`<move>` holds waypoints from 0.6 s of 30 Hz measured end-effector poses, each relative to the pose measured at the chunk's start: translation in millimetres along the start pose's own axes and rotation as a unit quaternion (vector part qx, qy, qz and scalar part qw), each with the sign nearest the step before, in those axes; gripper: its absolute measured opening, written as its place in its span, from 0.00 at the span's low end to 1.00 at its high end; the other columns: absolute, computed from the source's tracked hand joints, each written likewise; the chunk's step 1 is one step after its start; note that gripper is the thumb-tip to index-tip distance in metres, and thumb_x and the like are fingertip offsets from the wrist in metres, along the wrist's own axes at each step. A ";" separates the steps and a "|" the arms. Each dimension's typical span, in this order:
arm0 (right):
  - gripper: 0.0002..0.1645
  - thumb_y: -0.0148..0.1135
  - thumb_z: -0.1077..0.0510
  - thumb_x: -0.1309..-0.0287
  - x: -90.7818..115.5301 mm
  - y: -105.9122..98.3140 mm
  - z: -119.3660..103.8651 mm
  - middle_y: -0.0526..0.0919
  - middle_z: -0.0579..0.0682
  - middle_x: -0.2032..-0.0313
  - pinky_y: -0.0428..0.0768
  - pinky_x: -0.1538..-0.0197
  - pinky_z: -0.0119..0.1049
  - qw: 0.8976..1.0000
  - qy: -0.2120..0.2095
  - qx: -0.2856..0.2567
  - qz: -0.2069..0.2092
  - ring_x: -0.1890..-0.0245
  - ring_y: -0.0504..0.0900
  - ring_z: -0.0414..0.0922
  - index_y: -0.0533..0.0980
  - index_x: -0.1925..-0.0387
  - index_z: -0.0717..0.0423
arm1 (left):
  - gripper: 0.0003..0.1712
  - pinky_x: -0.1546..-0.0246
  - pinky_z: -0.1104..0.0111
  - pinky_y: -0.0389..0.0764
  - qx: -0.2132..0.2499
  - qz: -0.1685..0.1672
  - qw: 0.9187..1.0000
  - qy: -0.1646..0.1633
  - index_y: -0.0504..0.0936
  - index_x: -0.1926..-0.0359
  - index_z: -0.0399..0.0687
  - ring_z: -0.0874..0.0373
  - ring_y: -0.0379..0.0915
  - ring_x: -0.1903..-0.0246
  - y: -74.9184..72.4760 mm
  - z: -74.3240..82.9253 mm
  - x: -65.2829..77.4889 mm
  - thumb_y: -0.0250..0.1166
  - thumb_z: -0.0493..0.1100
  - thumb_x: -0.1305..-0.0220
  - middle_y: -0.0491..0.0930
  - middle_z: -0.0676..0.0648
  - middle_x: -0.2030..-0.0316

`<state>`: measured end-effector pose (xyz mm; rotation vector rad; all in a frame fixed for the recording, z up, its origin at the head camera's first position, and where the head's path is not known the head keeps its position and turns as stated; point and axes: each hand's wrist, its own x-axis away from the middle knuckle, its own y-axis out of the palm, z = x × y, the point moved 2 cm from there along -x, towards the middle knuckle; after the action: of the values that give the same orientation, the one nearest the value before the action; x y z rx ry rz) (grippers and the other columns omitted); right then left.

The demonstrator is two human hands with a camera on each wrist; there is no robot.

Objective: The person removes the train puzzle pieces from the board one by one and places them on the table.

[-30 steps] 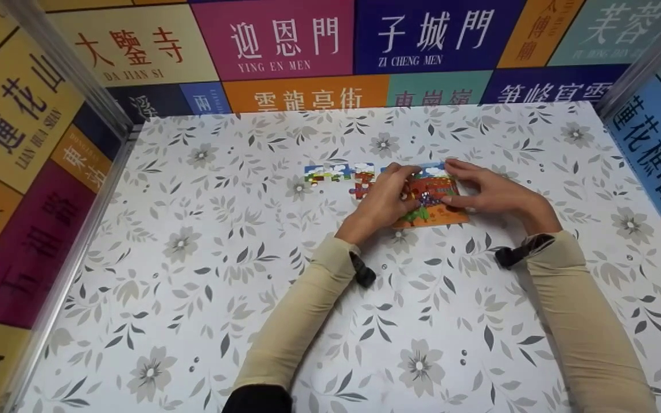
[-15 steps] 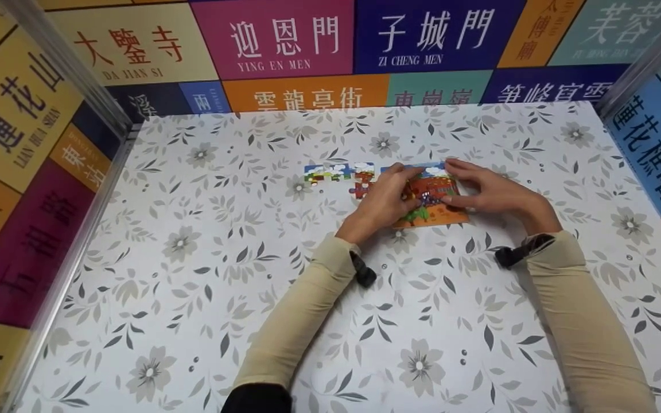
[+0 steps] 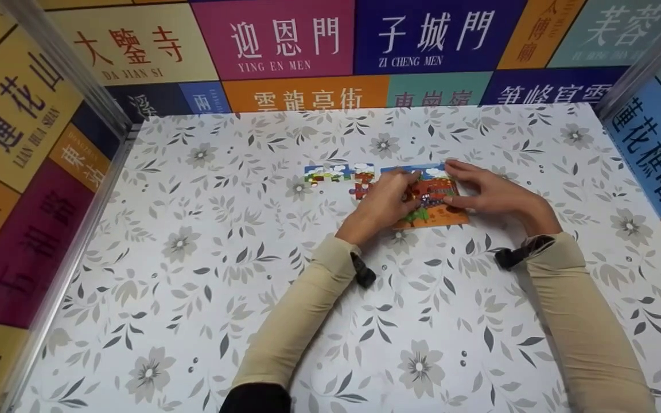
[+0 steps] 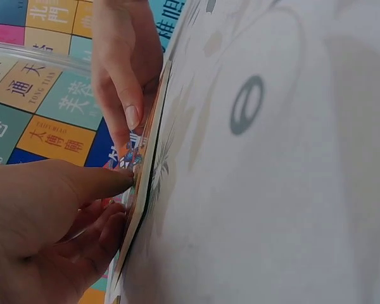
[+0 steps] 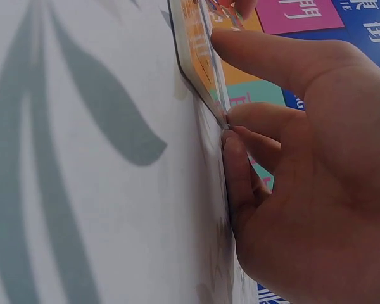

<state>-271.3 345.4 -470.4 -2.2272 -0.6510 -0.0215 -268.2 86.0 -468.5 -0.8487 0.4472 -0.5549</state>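
The left hand (image 3: 387, 196) and right hand (image 3: 497, 192), grasping nothing, touch the jigsaw (image 3: 442, 215) on the counter (image 3: 307, 275), apparently aligning it; next likely calls for adding the loose pieces (image 3: 363, 188).

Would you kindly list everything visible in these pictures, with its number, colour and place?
Puzzle: one, red, orange, blue and green, right of centre.
Puzzle pieces: several, exact count unclear, blue, white, red and green, left of the puzzle.
Table: one, white with grey flowers, beneath the puzzle.
Walls: three, multicoloured with lettering, behind and beside the table.
Corner posts: two, grey, at the far corners.
Rail: one, silvery, along the table's left edge.
Straps: two, black, at the wrists.
Sleeves: two, tan, on the forearms.
Black cloth: one, bottom edge, by the left sleeve.
Left grip (hand): one, bare, touching the puzzle's left part.
Right grip (hand): one, bare, touching its right part.
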 end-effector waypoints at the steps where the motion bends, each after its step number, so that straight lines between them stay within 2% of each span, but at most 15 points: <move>1: 0.52 0.70 0.47 0.26 0.2 -0.2 -0.2 0.45 0.52 0.11 0.49 0.15 0.64 1.000 -0.001 -0.002 0.000 0.11 0.42 0.60 0.54 0.14 0.53 | 0.36 0.52 0.68 0.83 -0.005 -0.004 1.000 0.002 0.73 0.23 0.37 0.55 0.81 0.50 -0.3 0.4 0.3 0.71 0.44 0.25 0.82 0.41 0.40; 4: 0.52 0.70 0.47 0.27 0.4 -0.3 -1.0 0.45 0.53 0.11 0.48 0.14 0.63 1.000 0.000 -0.001 -0.001 0.11 0.41 0.60 0.54 0.14 0.54 | 0.36 0.51 0.68 0.82 -0.011 -0.013 1.000 0.000 0.73 0.23 0.38 0.56 0.79 0.48 -0.6 0.9 0.4 0.71 0.45 0.25 0.80 0.40 0.38; 9: 0.51 0.70 0.47 0.26 0.7 -0.1 -2.0 0.44 0.54 0.11 0.47 0.14 0.64 1.000 -0.004 0.003 -0.001 0.12 0.41 0.61 0.54 0.14 0.55 | 0.31 0.58 0.70 0.80 0.019 -0.009 1.000 0.002 0.75 0.25 0.36 0.58 0.80 0.56 -1.5 -0.7 -1.6 0.68 0.42 0.23 0.86 0.42 0.45; 14: 0.52 0.70 0.47 0.26 -0.2 0.2 -1.6 0.44 0.53 0.11 0.43 0.14 0.65 1.000 -0.001 0.012 0.001 0.12 0.40 0.62 0.54 0.14 0.53 | 0.29 0.55 0.73 0.85 0.072 0.021 0.997 0.009 0.78 0.27 0.36 0.59 0.87 0.56 -7.4 -5.8 1.6 0.68 0.41 0.24 0.88 0.41 0.45; 18: 0.55 0.72 0.46 0.29 -0.2 -0.3 -2.4 0.44 0.52 0.11 0.42 0.14 0.66 1.000 0.006 0.014 -0.002 0.12 0.39 0.62 0.53 0.13 0.52 | 0.27 0.50 0.71 0.87 0.084 0.055 0.995 0.012 0.80 0.28 0.39 0.55 0.88 0.51 -17.6 -13.5 7.2 0.68 0.42 0.24 0.85 0.40 0.41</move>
<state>-271.1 343.7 -468.5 -2.1970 -0.6452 -0.0277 -275.3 64.3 -463.4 -0.6530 0.4598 -0.4929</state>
